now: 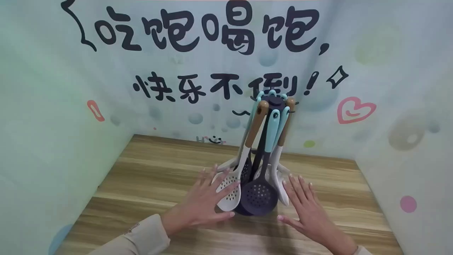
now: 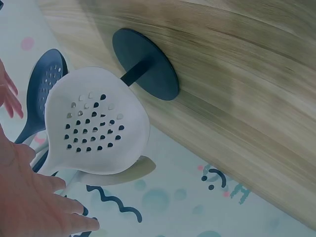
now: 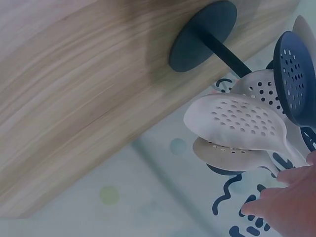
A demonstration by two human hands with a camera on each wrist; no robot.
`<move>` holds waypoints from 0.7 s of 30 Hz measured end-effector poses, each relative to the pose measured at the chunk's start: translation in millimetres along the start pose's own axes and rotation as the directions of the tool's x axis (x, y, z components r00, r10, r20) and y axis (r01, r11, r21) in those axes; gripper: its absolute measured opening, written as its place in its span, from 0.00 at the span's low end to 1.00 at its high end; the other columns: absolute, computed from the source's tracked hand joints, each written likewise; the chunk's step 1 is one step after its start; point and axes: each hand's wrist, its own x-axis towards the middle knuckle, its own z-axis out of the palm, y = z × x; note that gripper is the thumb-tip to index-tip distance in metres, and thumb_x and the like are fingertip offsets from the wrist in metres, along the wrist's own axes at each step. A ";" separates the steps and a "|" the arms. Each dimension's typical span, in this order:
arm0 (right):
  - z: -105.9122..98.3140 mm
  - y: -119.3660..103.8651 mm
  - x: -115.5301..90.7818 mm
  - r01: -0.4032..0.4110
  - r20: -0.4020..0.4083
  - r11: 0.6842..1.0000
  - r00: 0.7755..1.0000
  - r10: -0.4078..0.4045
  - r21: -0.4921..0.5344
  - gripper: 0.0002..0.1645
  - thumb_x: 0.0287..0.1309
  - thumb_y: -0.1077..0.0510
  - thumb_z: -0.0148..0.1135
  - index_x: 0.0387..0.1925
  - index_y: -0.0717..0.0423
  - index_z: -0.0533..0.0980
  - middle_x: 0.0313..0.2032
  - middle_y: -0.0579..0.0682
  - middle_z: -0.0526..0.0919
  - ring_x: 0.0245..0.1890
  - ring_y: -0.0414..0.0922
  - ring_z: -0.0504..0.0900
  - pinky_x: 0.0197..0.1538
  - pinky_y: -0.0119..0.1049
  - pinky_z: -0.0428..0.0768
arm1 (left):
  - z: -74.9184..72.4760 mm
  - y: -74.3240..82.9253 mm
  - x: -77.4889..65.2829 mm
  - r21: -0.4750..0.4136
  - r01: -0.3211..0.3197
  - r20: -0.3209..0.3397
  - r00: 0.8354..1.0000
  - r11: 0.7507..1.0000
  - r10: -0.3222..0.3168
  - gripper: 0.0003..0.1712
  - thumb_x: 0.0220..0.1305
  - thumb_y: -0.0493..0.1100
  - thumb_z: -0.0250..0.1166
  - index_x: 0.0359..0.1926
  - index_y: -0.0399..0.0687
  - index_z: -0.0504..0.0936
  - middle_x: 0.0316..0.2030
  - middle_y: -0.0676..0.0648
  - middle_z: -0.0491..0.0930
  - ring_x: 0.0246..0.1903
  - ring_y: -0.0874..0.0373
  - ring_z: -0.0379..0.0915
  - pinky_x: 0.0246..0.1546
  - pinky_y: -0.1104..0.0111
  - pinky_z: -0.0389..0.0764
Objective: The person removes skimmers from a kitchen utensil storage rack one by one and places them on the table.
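A utensil stand with a dark top [image 1: 276, 102] and a round dark base [image 2: 160, 74] stands upright on the table, several kitchen utensils hanging around it. In front hangs a dark skimmer [image 1: 260, 198] with a light blue handle. To its left is a white skimmer [image 1: 230, 194] with a brown handle. My left hand [image 1: 203, 202] is spread beside that white skimmer, its fingers overlapping the perforated bowl in the head view. On the other side my right hand [image 1: 313, 212] lies with straight fingers, fingertips close to another white skimmer [image 3: 237, 121]. Neither hand is curled round a utensil.
The wood-grain table [image 1: 148, 177] extends to both sides of the stand. A pale printed backdrop [image 1: 177, 120] rises directly behind it, and further pale sheets [image 1: 46, 124] flank the left and right table edges.
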 end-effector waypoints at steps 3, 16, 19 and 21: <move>-0.6 -0.3 1.0 -0.011 -0.006 1.000 1.000 0.011 0.002 0.49 0.57 0.30 0.48 0.68 0.58 0.56 0.67 0.63 0.57 0.73 0.47 0.36 0.71 0.38 0.28 | 0.5 -0.3 -0.6 0.000 -0.006 -0.008 1.000 1.000 0.006 0.45 0.58 0.77 0.39 0.72 0.67 0.44 0.73 0.44 0.39 0.71 0.38 0.32 0.66 0.42 0.38; -13.0 -7.2 35.0 -0.129 -0.155 0.979 0.976 0.153 0.155 0.44 0.52 0.59 0.66 0.68 0.60 0.56 0.66 0.61 0.61 0.65 0.56 0.62 0.69 0.38 0.56 | 3.9 -3.1 -1.1 -0.011 -0.018 -0.029 0.999 1.000 0.018 0.45 0.58 0.78 0.37 0.72 0.67 0.46 0.73 0.44 0.41 0.71 0.38 0.33 0.65 0.41 0.41; -15.4 -11.3 47.8 -0.114 -0.223 0.966 0.960 0.167 0.234 0.43 0.51 0.66 0.65 0.67 0.62 0.57 0.63 0.61 0.64 0.62 0.55 0.66 0.66 0.22 0.54 | 4.2 -2.9 -0.2 -0.006 -0.016 -0.018 1.000 1.000 0.016 0.45 0.58 0.78 0.37 0.72 0.67 0.45 0.73 0.44 0.40 0.71 0.39 0.32 0.66 0.41 0.40; -16.7 -14.2 56.2 -0.089 -0.269 0.952 0.948 0.171 0.294 0.40 0.51 0.70 0.63 0.66 0.64 0.58 0.61 0.61 0.68 0.58 0.53 0.69 0.64 0.20 0.58 | 4.4 -2.1 0.7 -0.004 -0.013 -0.012 1.000 1.000 0.013 0.45 0.58 0.78 0.37 0.72 0.67 0.44 0.73 0.45 0.40 0.71 0.39 0.31 0.66 0.42 0.40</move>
